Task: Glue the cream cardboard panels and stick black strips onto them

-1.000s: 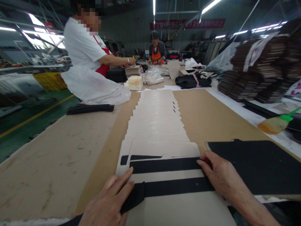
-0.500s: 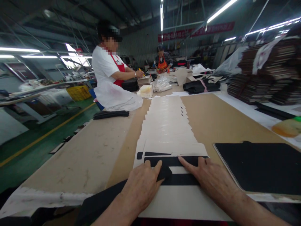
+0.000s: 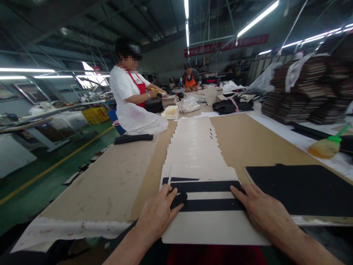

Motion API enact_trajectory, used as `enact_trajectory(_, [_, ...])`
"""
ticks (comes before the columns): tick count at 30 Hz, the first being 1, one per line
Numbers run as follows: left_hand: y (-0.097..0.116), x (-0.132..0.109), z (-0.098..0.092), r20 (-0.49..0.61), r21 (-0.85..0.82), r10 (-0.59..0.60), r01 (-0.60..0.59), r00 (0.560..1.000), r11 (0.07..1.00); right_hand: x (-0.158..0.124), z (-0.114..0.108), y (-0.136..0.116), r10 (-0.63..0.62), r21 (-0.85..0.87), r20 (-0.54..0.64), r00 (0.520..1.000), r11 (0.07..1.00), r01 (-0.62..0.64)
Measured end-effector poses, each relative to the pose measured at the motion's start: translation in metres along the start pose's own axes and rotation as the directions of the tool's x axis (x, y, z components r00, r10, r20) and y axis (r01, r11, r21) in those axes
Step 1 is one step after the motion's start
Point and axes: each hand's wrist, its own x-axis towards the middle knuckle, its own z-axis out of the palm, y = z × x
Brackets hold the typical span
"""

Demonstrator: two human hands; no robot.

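A cream card sheet lies at the table's near edge, crossed by two black strips. My left hand rests on the left end of the lower black strip, fingers curled on its folded end. My right hand lies flat over the right ends of both strips, fingers stretched out. Beyond the sheet a long overlapped row of cream card pieces runs away down the brown table.
A black sheet lies right of my right hand. An orange bottle with a green cap lies further right, by tall dark stacks. A person in a white shirt and another in orange work at the far end.
The view has lifted and steadied. My left hand slid in along the lower strip, then eased back left. My right hand moved in over the strips, then returned to their right ends.
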Motion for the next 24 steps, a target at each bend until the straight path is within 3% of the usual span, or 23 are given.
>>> enact_trajectory(5, [-0.019,-0.029,0.031,-0.249,-0.040,-0.026,0.017,0.968,0.999,-0.051,0.007,0.001,0.046,0.197,-0.172,0.984,0.980,-0.012])
enact_trajectory(7, [-0.021,-0.035,0.038,-0.328,-0.045,-0.024,0.010,0.944,0.999,-0.064,0.006,-0.011,0.164,0.323,-0.180,0.970,0.941,-0.099])
enact_trajectory(9, [-0.021,-0.038,0.040,-0.359,-0.053,-0.022,0.003,0.933,0.999,-0.069,0.002,-0.023,0.330,0.492,-0.135,0.934,0.841,-0.225])
enact_trajectory(11, [-0.020,-0.039,0.039,-0.351,-0.065,-0.028,0.005,0.936,0.998,-0.067,-0.003,-0.033,0.474,0.673,-0.019,0.881,0.657,-0.339])
enact_trajectory(14, [-0.020,-0.039,0.038,-0.339,-0.095,-0.035,0.003,0.940,0.996,-0.059,-0.011,-0.040,0.626,0.855,0.243,0.741,0.223,-0.469])
enact_trajectory(16, [-0.022,-0.040,0.039,-0.354,-0.125,-0.045,0.000,0.934,0.992,-0.053,-0.015,-0.042,0.684,0.880,0.392,0.616,-0.082,-0.469])
enact_trajectory(18, [-0.024,-0.042,0.040,-0.373,-0.165,-0.059,-0.004,0.926,0.986,-0.050,-0.017,-0.043,0.685,0.866,0.492,0.537,-0.324,-0.380])
enact_trajectory(21, [-0.027,-0.045,0.040,-0.393,-0.209,-0.054,-0.031,0.918,0.978,-0.046,-0.020,-0.045,0.639,0.799,0.586,0.498,-0.560,-0.220])
enact_trajectory(24, [-0.033,-0.046,0.040,-0.375,-0.209,-0.036,-0.047,0.926,0.977,-0.045,-0.023,-0.047,0.613,0.750,0.613,0.498,-0.650,-0.123])
